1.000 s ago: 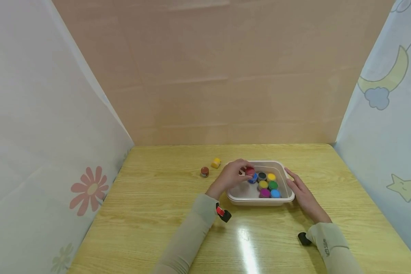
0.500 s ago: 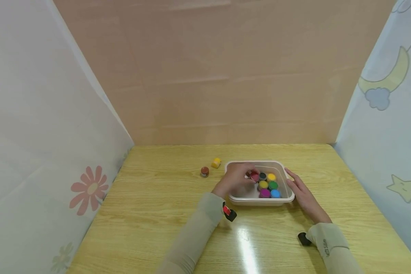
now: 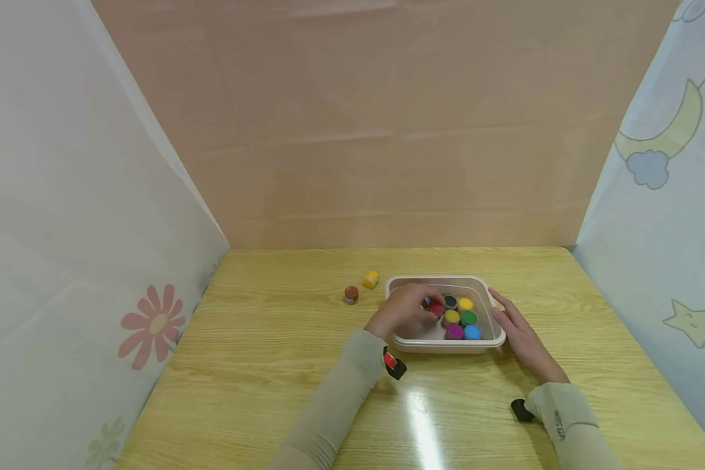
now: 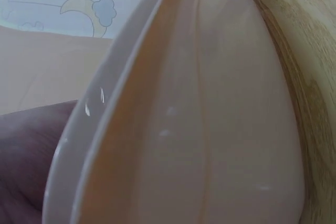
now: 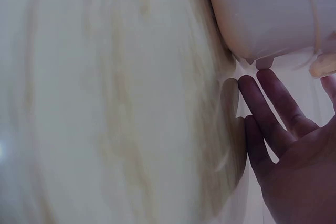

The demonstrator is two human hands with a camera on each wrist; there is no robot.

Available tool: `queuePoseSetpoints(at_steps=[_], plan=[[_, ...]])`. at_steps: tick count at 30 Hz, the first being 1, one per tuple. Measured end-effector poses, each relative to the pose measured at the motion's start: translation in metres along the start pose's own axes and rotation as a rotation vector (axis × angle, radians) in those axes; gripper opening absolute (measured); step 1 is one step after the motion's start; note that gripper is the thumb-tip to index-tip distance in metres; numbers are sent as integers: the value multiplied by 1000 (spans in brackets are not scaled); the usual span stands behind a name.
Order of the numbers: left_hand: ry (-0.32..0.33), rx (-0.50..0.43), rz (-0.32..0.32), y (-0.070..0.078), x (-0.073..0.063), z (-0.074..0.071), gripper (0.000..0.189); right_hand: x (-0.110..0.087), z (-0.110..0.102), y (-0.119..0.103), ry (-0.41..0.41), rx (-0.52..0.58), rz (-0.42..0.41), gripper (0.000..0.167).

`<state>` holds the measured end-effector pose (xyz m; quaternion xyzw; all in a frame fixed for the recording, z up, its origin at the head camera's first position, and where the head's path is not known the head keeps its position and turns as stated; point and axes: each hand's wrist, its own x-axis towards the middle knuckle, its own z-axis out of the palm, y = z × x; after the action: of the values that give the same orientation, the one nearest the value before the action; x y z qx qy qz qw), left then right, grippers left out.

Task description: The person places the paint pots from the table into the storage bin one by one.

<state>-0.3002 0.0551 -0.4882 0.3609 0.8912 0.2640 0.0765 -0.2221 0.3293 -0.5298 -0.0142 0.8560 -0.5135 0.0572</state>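
Inside the white plastic tray (image 3: 440, 348), my left hand (image 3: 407, 309) pinches a small paint pot with a red lid (image 3: 436, 309). A blue pot (image 3: 427, 301) beside it is mostly hidden by the fingers. Several more pots stand to the right: black (image 3: 450, 302), two yellow-lidded ones, green (image 3: 469, 318), purple (image 3: 454, 331) and light blue (image 3: 472, 332). My right hand (image 3: 519, 336) rests against the tray's right side with extended fingers. The right wrist view shows its spread fingers (image 5: 281, 95) at the tray wall. In the left wrist view the tray wall (image 4: 236, 108) hides the pots.
Left of the tray, a brown-red pot (image 3: 351, 295) stands upright on the wooden table (image 3: 258, 339). Near it a yellow pot (image 3: 371, 279) lies on its side. A brown backdrop (image 3: 388, 130) rises behind the table, with patterned sheets at both sides.
My left hand has moved right and down into the tray with the red-lidded pot, then shifted it slightly nearer. The blue pot became mostly covered. My right hand has stayed put.
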Motion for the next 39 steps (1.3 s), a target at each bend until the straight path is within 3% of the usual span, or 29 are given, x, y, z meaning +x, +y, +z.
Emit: queuePoseSetpoints(at_steps=[12,18,27,39], plan=[[-16,18,-67,3,4,5,24,1,-1,2,-8,32,-18,67],[-29,83,-81,5,8,8,23,1,0,3,-13,35,-12,67],[-27,175,-53,7,12,14,25,1,0,2,-10,30,-13,67],[-7,199,-37,5,13,18,27,1,0,4,-8,26,-13,66]])
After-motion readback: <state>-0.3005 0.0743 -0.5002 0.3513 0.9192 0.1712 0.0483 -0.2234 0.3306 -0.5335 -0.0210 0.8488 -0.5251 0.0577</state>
